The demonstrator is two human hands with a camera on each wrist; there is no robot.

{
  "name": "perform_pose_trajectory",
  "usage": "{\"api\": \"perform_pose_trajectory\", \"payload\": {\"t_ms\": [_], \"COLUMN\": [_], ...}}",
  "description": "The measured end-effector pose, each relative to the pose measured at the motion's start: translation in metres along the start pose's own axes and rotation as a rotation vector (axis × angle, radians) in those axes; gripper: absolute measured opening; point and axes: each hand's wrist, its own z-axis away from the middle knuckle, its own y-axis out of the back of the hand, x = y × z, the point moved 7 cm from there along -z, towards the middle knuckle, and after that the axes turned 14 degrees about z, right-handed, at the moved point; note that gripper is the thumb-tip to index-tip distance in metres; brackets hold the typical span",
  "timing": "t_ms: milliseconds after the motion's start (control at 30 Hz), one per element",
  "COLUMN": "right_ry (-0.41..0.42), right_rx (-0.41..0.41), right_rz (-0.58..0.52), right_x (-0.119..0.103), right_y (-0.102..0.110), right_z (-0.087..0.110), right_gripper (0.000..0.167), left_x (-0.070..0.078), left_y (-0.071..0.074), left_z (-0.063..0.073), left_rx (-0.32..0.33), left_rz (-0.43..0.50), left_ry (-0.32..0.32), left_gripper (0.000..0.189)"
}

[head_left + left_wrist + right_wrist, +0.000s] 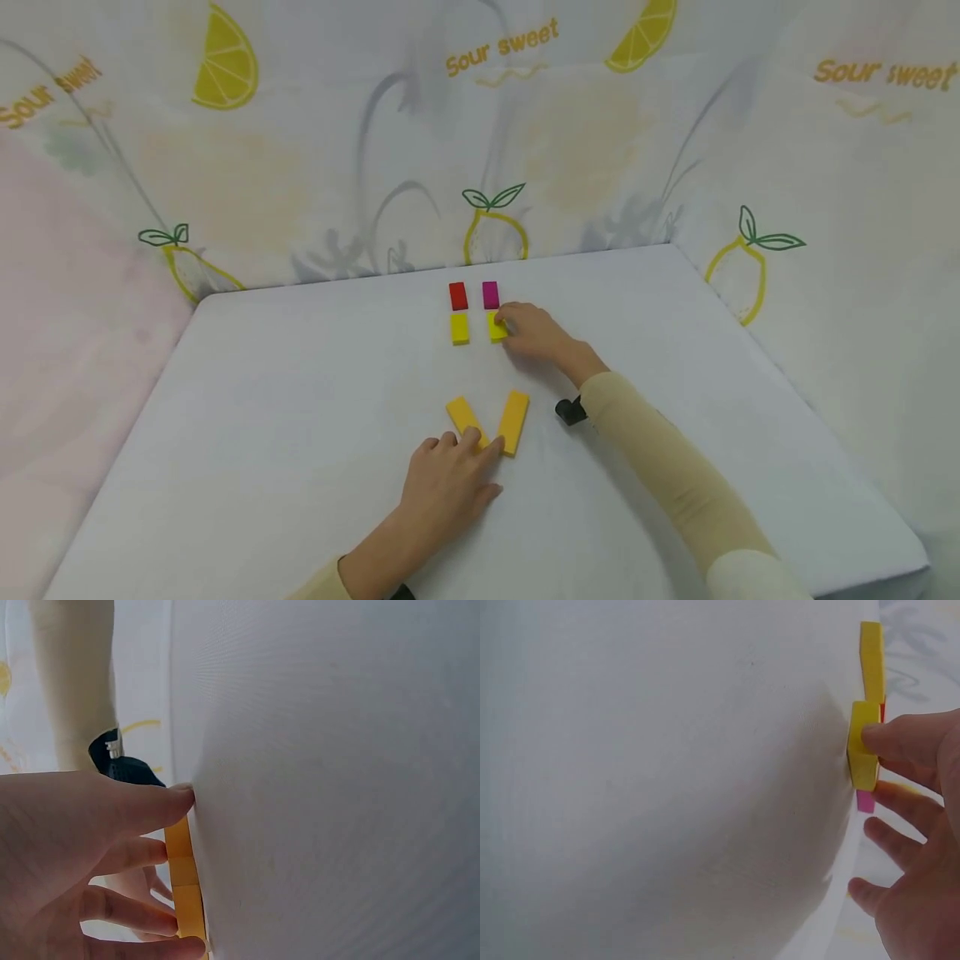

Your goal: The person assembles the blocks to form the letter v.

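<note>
Two orange blocks [514, 417] lie flat in a V, their near ends close together. Fingers of my left hand [446, 483] reach out and touch both near ends, and part of the left orange block [462, 412] is hidden under them. In the left wrist view the thumb stands apart from the other fingers. Farther off, my right hand [538, 332] pinches a yellow block [864, 761] between thumb and index finger, its other fingers spread. Left of it sits a second yellow block [459, 329]. Behind them are a red block [458, 296] and a magenta block [491, 295].
A white cloth covers the table [300, 400], with its back edge just beyond the red and magenta blocks. Behind it hangs a curtain [315, 167] printed with lemons and lettering. A black wrist device [572, 412] sits under the right wrist.
</note>
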Motion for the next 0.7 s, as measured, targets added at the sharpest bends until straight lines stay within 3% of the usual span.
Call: {"api": "perform_pose_trajectory", "payload": {"t_ms": [700], "right_ry": [-0.012], "right_rx": [0.005], "right_rz": [-0.028], "right_x": [-0.0058], "right_y": [0.0041], "right_z": [0.0091], "right_gripper": [0.035], "left_x": [0.0032], "left_y": [-0.0016], "left_z": [0.0014], "left_rx": [-0.010], "left_rz": [0.023], "left_ry": [0.019], "left_gripper": [0.053]}}
